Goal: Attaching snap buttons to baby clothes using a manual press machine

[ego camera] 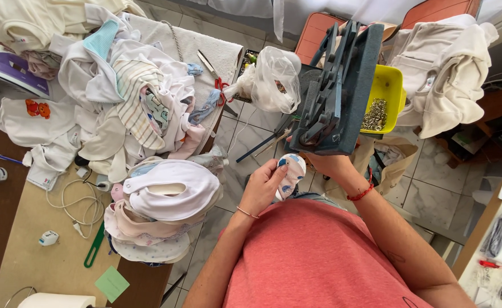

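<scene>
From the head camera, the left hand (260,185) grasps a small white fabric piece printed with blue shapes (290,172), its fingers curled around the left edge while the piece sits just under the base of a dark blue-grey metal hand press (335,94). The right hand (326,163), with a red cord bracelet at the wrist, lies beneath the press base and touches the fabric's right side; its fingers are mostly hidden, so their grip cannot be told, though they seem to pinch the cloth. A yellow plastic tray of small metal rings (383,100) stands just right of the press. To the left, a stack of white and pink baby bibs (165,208) rests on the table edge, near a heap of pale baby clothes (125,97). Red-handled scissors (217,77) lie on a white towel.
</scene>
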